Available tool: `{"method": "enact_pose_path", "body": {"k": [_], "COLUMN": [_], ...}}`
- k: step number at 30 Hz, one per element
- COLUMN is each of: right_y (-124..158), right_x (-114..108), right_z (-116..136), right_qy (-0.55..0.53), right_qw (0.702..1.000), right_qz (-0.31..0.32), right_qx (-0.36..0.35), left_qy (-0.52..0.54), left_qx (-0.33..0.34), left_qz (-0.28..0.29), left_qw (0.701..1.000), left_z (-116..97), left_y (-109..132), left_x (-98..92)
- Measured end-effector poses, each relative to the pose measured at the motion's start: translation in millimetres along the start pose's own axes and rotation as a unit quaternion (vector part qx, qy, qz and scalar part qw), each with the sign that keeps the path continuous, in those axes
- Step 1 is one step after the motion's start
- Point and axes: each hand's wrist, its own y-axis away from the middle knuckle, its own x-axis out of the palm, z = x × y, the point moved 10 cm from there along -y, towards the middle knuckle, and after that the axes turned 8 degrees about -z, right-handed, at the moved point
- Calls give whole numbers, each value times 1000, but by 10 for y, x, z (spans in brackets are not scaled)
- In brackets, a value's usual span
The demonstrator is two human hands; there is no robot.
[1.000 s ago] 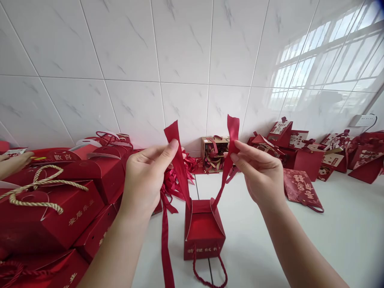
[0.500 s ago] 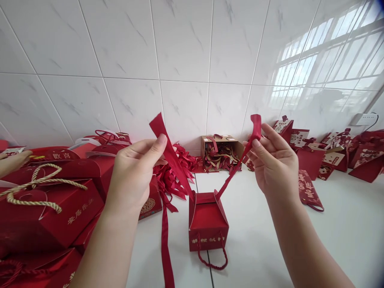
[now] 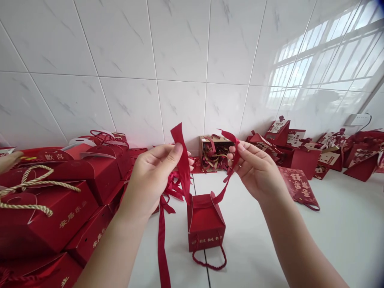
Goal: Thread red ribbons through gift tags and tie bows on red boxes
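A small red gift box (image 3: 206, 224) stands on the white table in front of me, with a twisted cord handle (image 3: 213, 267) hanging at its near side. A red ribbon (image 3: 183, 172) rises from both sides of the box's top. My left hand (image 3: 156, 174) pinches one end between thumb and fingers, above and left of the box. On the other side, my right hand (image 3: 255, 164) pinches the opposite end, which curls over the fingertips. Both hands are raised above the box, with the ribbon lengths spread in a V.
Red boxes with rope handles (image 3: 60, 216) are stacked at left. Behind the ribbon lies a pile of red ribbons (image 3: 174, 188), one strip trailing forward. An open carton (image 3: 231, 160) holds ribbon pieces. Red bags (image 3: 304, 164) stand at right. Another person's hand (image 3: 10, 162) shows far left.
Both my hands have come closer together and lower, still pinching the ribbon ends. The ribbon lengths now hang slacker, the right one bowing. The view has shifted slightly.
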Motion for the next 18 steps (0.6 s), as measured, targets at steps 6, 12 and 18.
{"method": "enact_pose_path", "body": {"k": [6, 12, 18], "right_y": [104, 263, 338], "right_x": [147, 369, 366], "right_z": [-135, -339, -420], "right_qy": [112, 122, 138], "right_qw": [993, 979, 965], "right_qz": [34, 151, 180], "right_qx": [-33, 65, 132], "left_qy": [-45, -124, -206], "left_qx": [-12, -27, 7], "left_qz": [102, 124, 129], "left_qw": [994, 984, 970], "left_z": [71, 119, 125], "left_y": [128, 162, 144], "left_x": [327, 349, 356]}}
